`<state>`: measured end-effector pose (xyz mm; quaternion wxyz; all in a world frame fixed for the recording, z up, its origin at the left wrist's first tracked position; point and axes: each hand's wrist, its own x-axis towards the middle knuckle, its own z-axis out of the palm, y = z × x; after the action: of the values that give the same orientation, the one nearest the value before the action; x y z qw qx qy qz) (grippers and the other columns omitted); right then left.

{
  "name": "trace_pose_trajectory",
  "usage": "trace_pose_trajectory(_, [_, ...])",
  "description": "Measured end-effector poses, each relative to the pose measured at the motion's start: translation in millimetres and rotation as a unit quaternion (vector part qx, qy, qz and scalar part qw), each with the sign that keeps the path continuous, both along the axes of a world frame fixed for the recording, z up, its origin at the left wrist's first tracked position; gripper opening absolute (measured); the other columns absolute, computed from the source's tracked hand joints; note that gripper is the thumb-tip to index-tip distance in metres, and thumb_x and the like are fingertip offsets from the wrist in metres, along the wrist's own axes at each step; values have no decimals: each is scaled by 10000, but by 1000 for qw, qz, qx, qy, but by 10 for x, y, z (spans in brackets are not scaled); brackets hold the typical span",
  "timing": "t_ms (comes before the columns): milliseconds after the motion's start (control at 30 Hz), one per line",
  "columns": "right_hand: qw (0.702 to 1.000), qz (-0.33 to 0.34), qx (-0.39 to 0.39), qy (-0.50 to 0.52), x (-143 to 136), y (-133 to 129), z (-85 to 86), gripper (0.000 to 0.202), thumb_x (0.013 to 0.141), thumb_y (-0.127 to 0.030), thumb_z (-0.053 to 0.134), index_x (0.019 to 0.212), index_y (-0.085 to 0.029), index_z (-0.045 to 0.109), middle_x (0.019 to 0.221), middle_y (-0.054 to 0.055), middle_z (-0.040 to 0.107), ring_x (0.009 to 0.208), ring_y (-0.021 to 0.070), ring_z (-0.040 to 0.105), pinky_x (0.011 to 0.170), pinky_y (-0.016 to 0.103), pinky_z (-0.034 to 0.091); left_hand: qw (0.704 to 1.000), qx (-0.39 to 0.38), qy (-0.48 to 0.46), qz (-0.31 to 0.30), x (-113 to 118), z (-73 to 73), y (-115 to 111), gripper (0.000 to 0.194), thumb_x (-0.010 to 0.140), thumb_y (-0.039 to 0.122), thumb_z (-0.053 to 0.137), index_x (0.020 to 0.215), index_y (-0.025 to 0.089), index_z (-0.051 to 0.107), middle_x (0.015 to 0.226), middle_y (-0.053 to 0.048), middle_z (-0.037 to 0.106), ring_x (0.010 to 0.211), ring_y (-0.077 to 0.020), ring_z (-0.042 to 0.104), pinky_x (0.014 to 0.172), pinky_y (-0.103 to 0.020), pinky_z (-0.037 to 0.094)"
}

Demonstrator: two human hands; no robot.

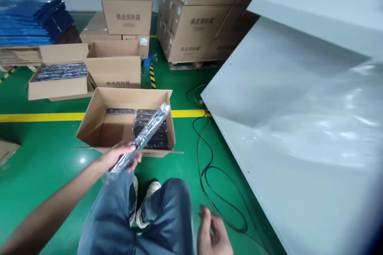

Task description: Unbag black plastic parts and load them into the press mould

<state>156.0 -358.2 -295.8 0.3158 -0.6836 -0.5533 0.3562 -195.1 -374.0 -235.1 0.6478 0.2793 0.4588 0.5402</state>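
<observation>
Here, on a green factory floor (44, 155), we see a seated person's left hand (119, 158) with its grip closed around the near end of a long black bar sealed in a clear plastic sleeve (143, 137). The bar tilts up and away, its far end hanging over the open cardboard box (98, 121) on the floor just ahead of the knees. Inside that box we make out more black sleeved bars (151, 127) stacked toward its right side. The right hand (213, 233) hangs low beside the right knee, fingers loosely curled and open, holding nothing. A pale grey desk (284, 135) stands at right, with black cables (215, 183) looping on the floor beside it. Further cartons (127, 15) stand behind.
</observation>
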Motion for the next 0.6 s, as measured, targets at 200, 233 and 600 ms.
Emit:
trace_pose_trajectory(200, [965, 185, 82, 168, -661, -489, 554, 363, 974, -521, 678, 1179, -228, 738, 1111, 109, 758, 968, 235, 736, 828, 341, 640, 996, -16, 25, 80, 957, 112, -590, 514, 760, 567, 866, 1078, 246, 623, 847, -5, 715, 693, -162, 679, 604, -262, 536])
trace_pose_trajectory(233, [956, 213, 79, 187, -722, -616, 582, 369, 964, -482, 709, 1245, -243, 711, 1127, 97, 749, 965, 226, 731, 840, 344, 641, 992, -31, 65, 104, 1048, 133, -669, 500, 764, 572, 865, 1072, 257, 629, 896, -8, 725, 812, -180, 701, 706, -274, 567])
trace_pose_trajectory(600, [924, 263, -36, 276, -654, -1201, 619, 407, 943, -308, 748, 1345, -272, 700, 1249, 82, 752, 910, 190, 749, 854, 338, 667, 949, -135, 191, 210, 1275, 254, -937, 466, 905, 622, 689, 1194, 291, 535, 1027, -13, 749, 940, -183, 729, 854, -299, 599])
